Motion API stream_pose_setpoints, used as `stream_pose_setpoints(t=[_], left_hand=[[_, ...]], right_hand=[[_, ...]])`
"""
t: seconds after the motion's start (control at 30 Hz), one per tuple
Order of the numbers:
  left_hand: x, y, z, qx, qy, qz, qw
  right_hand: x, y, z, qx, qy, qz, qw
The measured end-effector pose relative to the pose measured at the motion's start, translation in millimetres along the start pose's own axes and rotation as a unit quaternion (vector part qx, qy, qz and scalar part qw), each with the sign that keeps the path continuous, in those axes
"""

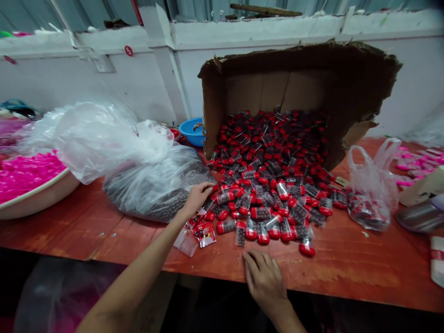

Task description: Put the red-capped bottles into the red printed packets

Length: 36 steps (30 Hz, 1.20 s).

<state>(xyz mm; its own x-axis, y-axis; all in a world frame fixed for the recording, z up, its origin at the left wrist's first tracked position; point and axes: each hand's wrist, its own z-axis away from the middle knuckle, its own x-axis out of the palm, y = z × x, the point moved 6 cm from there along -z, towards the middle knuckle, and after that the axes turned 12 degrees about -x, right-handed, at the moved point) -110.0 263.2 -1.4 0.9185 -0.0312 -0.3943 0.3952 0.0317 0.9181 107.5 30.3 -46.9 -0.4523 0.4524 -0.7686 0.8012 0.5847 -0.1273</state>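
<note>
A heap of small clear tubes with red caps (274, 185) spills out of a torn cardboard box (350, 88) lying on its side on the red-brown table (347, 268). My left hand (198, 196) reaches to the heap's left edge, fingers curled down onto the tubes beside a big clear bag of dark pieces (163, 185). Whether it holds one I cannot make out. A few small printed packets (203, 231) lie just below that hand. My right hand (264, 277) rests flat on the table's front edge, fingers stretched out, holding nothing, just below the nearest tubes.
A basin of pink pieces (31, 180) stands at the left, crumpled clear plastic (93, 134) beside it. A blue bowl (192, 132) sits behind the box. At the right are a small plastic bag with tubes (371, 194), more pink pieces (419, 162) and a metal object (421, 217).
</note>
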Motion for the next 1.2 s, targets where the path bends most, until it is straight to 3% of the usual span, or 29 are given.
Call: stream_pose_setpoints(t=[0.13,0.23,0.47,0.57,0.7,0.83,0.97,1.03,1.2], left_hand=[[-3.3,11,28,0.126,0.005,-0.231,0.965],[-19.2,13,53,0.152,0.067,-0.251,0.954],[-66.9,-17,136,0.08,0.171,-0.207,0.96],[-72.4,-35,174,0.033,0.183,-0.198,0.963],[-62.7,-47,209,0.01,0.185,-0.186,0.965],[-44.4,-48,216,0.007,0.165,-0.181,0.969],[-22.1,-36,201,0.047,0.156,-0.228,0.96],[-9.2,-27,189,0.055,0.161,-0.278,0.945],[12.4,-21,161,-0.018,0.176,-0.436,0.882]], right_hand=[[1,2,1,0.004,-0.019,0.011,1.0],[2,3,3,0.002,-0.041,0.013,0.999],[0,3,4,0.001,-0.057,0.017,0.998],[-1,3,5,0.0,-0.061,0.017,0.998],[-1,4,7,0.004,-0.07,0.012,0.997],[-1,4,8,0.001,-0.08,0.011,0.997],[-3,4,9,0.001,-0.075,0.004,0.997],[-4,4,10,0.005,-0.071,-0.001,0.998],[-6,2,10,0.011,-0.054,-0.001,0.998]])
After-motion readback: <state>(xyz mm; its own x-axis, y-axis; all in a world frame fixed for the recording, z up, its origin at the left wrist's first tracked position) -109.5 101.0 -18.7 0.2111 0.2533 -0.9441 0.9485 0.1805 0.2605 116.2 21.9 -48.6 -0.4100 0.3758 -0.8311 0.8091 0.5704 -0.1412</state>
